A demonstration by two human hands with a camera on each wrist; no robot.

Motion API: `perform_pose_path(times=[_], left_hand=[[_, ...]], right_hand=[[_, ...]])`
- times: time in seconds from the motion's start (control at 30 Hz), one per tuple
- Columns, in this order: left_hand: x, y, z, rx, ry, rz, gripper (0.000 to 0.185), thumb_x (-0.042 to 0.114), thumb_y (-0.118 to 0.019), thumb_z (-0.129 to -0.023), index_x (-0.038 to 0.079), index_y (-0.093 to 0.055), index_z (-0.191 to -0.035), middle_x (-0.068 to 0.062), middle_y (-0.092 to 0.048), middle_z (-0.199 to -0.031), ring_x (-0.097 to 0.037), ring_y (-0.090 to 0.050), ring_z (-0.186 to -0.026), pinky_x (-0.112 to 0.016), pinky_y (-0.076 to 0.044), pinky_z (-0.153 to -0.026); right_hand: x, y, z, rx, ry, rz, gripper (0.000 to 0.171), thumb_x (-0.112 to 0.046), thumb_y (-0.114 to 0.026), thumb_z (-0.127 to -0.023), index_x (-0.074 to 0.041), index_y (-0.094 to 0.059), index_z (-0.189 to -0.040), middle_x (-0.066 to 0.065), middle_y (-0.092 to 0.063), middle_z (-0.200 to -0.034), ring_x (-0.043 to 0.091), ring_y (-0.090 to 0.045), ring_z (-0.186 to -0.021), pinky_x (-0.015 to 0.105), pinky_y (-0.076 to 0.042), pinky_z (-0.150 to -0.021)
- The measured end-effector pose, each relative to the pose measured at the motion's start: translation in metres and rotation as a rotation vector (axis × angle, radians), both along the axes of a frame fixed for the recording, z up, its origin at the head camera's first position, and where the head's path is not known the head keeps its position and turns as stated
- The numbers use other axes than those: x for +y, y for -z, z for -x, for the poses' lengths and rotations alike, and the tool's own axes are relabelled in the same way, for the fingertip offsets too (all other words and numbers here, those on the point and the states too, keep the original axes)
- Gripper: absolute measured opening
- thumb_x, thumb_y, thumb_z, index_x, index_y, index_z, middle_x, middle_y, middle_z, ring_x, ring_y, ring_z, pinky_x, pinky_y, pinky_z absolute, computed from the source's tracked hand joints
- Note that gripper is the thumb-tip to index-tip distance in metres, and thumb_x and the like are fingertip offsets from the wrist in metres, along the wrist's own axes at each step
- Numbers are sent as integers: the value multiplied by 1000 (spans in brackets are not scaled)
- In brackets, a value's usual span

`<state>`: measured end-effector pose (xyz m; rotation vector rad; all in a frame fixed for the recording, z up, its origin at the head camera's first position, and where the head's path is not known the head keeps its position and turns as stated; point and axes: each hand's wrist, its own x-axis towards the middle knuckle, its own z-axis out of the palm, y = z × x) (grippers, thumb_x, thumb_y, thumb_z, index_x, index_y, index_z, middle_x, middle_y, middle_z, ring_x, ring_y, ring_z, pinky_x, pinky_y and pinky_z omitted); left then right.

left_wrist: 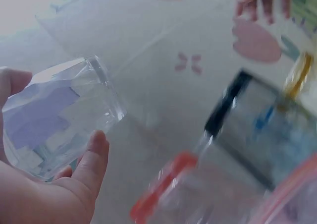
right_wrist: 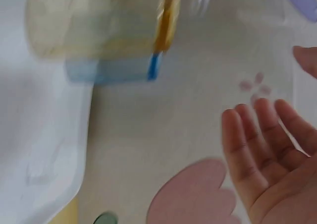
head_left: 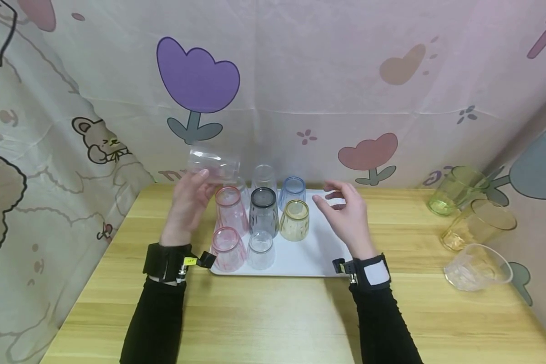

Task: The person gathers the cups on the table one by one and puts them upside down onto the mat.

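While the left hand [head_left: 188, 202] holds a clear cup [head_left: 213, 165] tipped on its side in the air above the back-left corner of the white tray [head_left: 316, 255], fingers and thumb curled round its wall, the right hand [head_left: 346, 212] hovers over the tray's bare right half with its fingers loosely spread and nothing in them. The left wrist view shows that cup [left_wrist: 59, 117] resting in the palm, its rim turned away from the wrist. On the tray stand upside-down cups in rows: two pink ones, a dark grey cup [head_left: 263, 211], a yellow cup [head_left: 294, 219], a blue cup [head_left: 293, 191] and some clear ones. Three more cups lie on their sides at the right edge of the table [head_left: 273, 313]. The step in hand looks like carrying one cup above the tray; setting it down would call for turning it mouth-down over a free spot without knocking its neighbours.
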<state>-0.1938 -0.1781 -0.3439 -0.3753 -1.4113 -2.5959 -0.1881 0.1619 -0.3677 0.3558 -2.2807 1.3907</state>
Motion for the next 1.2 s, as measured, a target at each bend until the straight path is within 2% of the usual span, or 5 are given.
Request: perform_pose_path(times=[0.23, 0.5, 0.87, 1.07, 1.2], left_hand=[[24, -7, -12, -37, 94, 64, 45, 20, -76, -91, 13, -58, -132, -2, -68, -121, -18, -66, -107, -27, -57, -93], [45, -5, -20, -31, 252, 194, 61, 14, -74, -89, 9, -47, -144, -2, -65, -129, -18, -65, -115, -33, -53, -105], [61, -1, -29, -12, 451, 320, 84, 14, -74, -87, -1, -30, -156, -9, -58, -136, -19, -64, -116, -34, -55, -101], [62, 0, -30, -16, 478, 332, 88, 19, -75, -87, -2, -26, -157, -15, -53, -141, -20, -64, -118, -38, -55, -103], [61, 1, -30, -23, 469, 358, 98, 32, -83, -85, -2, -26, -157, -19, -51, -144, -21, -62, -120, -51, -50, -109]], right_hand=[[-24, -14, -16, 136, -167, 121, 56, 1, -81, -87, -1, -59, -139, 17, -63, -128, 34, -63, -116, 38, -60, -90], [-41, -19, -27, 207, -310, 203, 72, 5, -81, -83, -3, -51, -148, 16, -54, -145, 26, -58, -128, 39, -56, -100], [-54, -15, -32, 321, -362, 149, 83, -7, -88, -76, -4, -51, -150, 12, -51, -151, 36, -51, -134, 39, -52, -106], [-62, -13, -35, 385, -363, 172, 72, -4, -90, -73, 1, -59, -138, 15, -56, -146, 33, -52, -134, 37, -54, -104], [-63, -14, -36, 400, -365, 176, 73, 1, -91, -70, 3, -60, -136, 16, -56, -145, 34, -53, -133, 36, -55, -103]])
